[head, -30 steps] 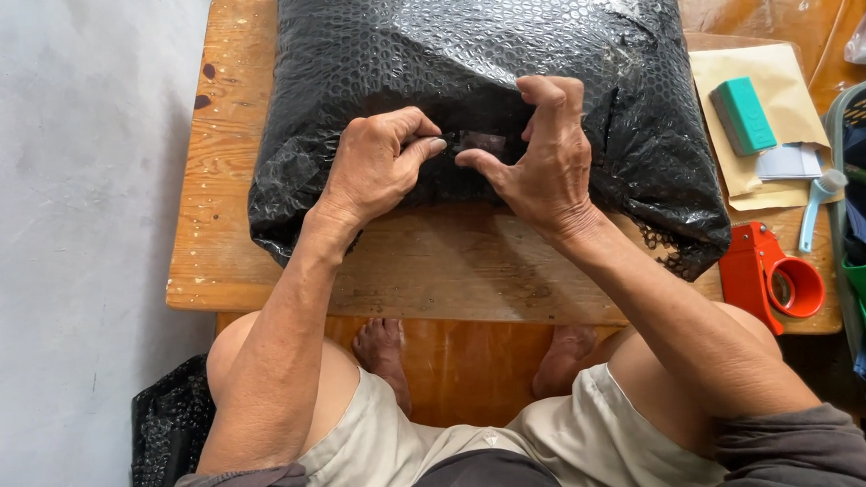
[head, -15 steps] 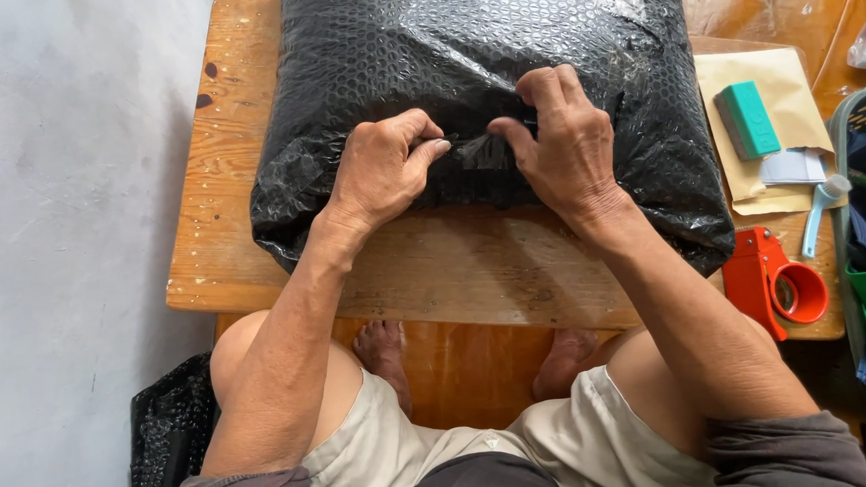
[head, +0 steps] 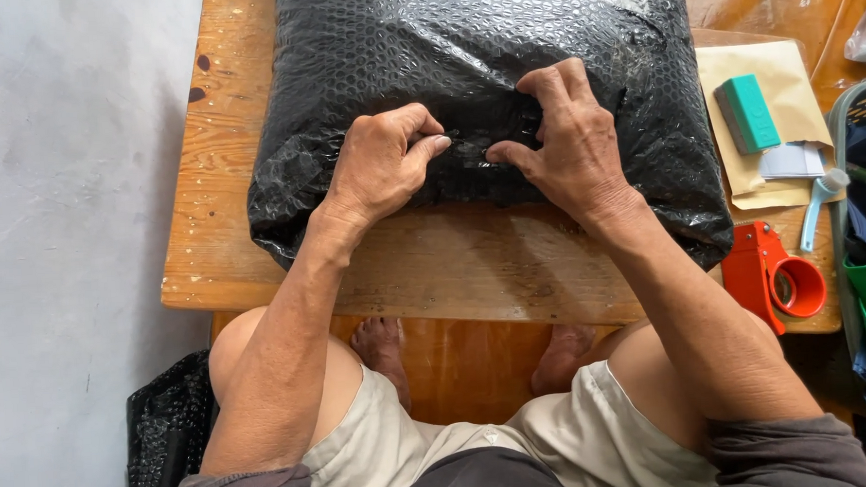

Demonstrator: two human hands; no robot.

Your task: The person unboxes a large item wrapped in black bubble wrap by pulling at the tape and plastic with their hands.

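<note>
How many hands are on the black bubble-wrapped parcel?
2: the left hand and right hand both press on the near edge of the parcel, fingertips facing. None seem hidden.

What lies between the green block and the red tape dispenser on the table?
In the head view, a white card and a pale blue handled tool lie between the green block and the tape dispenser, on a tan envelope.
</note>
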